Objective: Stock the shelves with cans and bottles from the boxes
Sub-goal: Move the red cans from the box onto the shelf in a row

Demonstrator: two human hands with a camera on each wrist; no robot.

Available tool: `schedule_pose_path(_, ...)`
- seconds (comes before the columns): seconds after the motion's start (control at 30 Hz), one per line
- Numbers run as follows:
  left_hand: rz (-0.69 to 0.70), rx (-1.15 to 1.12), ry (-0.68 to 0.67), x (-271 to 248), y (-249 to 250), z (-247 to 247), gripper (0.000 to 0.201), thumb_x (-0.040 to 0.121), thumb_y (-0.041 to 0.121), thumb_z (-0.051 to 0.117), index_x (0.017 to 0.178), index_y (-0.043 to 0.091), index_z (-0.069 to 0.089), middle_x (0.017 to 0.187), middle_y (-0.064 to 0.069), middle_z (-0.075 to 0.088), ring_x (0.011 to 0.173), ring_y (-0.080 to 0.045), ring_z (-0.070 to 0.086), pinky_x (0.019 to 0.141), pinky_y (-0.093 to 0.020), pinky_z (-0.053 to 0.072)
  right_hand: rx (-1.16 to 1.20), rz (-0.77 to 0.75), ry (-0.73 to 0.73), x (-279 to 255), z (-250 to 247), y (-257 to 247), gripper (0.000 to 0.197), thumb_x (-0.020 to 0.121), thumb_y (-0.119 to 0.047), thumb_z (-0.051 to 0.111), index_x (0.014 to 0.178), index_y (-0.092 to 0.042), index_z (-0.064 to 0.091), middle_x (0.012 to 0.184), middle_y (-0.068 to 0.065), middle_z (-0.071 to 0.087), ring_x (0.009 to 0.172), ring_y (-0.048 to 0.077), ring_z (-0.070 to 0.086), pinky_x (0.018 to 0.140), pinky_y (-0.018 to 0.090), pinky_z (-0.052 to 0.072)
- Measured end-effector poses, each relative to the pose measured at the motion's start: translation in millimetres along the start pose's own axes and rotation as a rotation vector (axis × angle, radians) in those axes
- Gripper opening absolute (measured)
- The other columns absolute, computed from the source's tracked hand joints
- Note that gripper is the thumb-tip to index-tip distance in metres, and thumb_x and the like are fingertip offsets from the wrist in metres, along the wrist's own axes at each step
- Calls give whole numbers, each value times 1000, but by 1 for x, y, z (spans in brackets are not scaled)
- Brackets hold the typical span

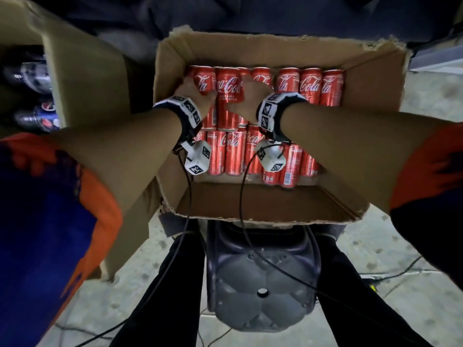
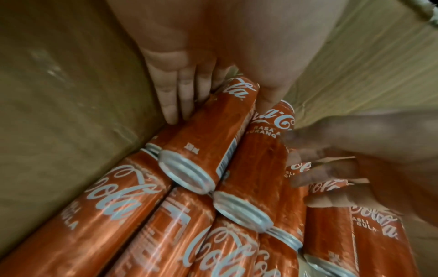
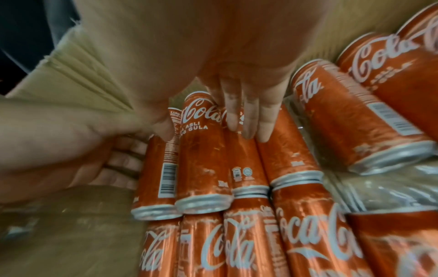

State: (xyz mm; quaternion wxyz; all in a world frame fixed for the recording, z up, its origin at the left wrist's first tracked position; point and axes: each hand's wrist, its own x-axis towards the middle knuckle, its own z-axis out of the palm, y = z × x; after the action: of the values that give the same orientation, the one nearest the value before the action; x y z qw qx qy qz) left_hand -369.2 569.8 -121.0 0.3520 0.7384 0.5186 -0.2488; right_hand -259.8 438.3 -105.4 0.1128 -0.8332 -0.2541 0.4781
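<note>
An open cardboard box (image 1: 275,46) holds several red Coca-Cola cans (image 1: 310,87) lying on their sides in two rows. Both hands reach into its far left part. My left hand (image 1: 193,93) grips the can nearest the left wall (image 2: 208,135): fingers (image 2: 170,105) run down between that can and the cardboard, with the thumb on its other side. My right hand (image 1: 247,95) holds the neighbouring can (image 1: 229,96), which lies on top of the others. Its thumb (image 3: 163,129) is on the left of this can (image 3: 201,159), and the fingers (image 3: 246,120) reach over onto the cans beside it.
The box rests on a grey-purple plastic stool (image 1: 263,276) between my legs. A second cardboard box (image 1: 82,61) on the left holds dark bottles and blue cans (image 1: 37,116). Cables (image 1: 406,271) trail from my wrists across the concrete floor.
</note>
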Motion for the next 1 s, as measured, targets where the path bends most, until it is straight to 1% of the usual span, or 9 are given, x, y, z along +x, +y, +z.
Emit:
schedule_pose_path(0.17,-18,-32,32,19,6,3,72,89,57,65,143,15,44,140,-9,58,123,-31,58,107,-40,44,49,40,70,18,11,-10,93,78,-55,79,142,-7,32,123,6,58,101,21,57,80,27,45)
schedule_pose_path(0.4,107,-118,47,-4,-7,12,67,88,44,69,141,13,44,133,-9,59,120,-25,58,99,-27,43,424,56,134,2,14,19,95,66,-33,89,144,-24,36,112,-7,62,94,11,61,77,18,49)
schedule_pose_path(0.47,158,-138,10,-22,-14,14,66,88,44,69,142,16,43,128,-8,62,115,-25,61,95,-26,43,483,66,116,-9,12,27,92,66,-29,88,143,-27,38,107,-10,66,92,7,65,82,23,54)
schedule_pose_path(0.6,121,-215,-78,-68,-23,11,63,90,47,67,142,22,41,124,-1,63,102,-19,62,89,-30,45,479,78,74,-42,-1,52,83,70,-24,85,140,-30,40,101,-10,68,83,2,66,68,18,54)
schedule_pose_path(0.67,96,-268,-131,-98,-24,11,61,91,46,67,142,22,40,119,6,61,98,-14,59,87,-30,43,512,90,35,-65,-8,61,81,72,-23,84,139,-32,38,107,-10,66,91,4,66,74,24,55)
schedule_pose_path(0.77,98,-355,-183,-143,-28,10,58,91,43,69,140,26,43,116,14,59,103,-11,58,99,-34,43,633,147,-50,-107,-18,71,70,82,-17,75,141,-29,39,117,-5,63,99,9,62,81,29,51)
schedule_pose_path(0.87,103,-412,-227,-187,-28,4,57,93,39,68,143,32,41,117,18,59,102,-4,57,99,-27,39,775,163,-75,-153,-24,75,65,75,-22,64,137,-29,49,118,0,65,106,21,63,92,43,50)
schedule_pose_path(0.93,104,-424,-245,-216,-24,-3,57,94,39,67,144,35,39,114,20,58,95,3,55,92,-20,37,841,158,-84,-181,-30,71,57,76,-21,63,130,-34,53,114,0,67,106,22,64,90,42,51)
schedule_pose_path(1.0,99,-476,-262,-244,-21,-10,60,90,45,67,143,39,39,119,18,59,101,-1,57,95,-23,40,833,142,-109,-212,-35,63,47,84,-21,71,122,-43,53,114,-5,68,107,16,64,92,38,49)
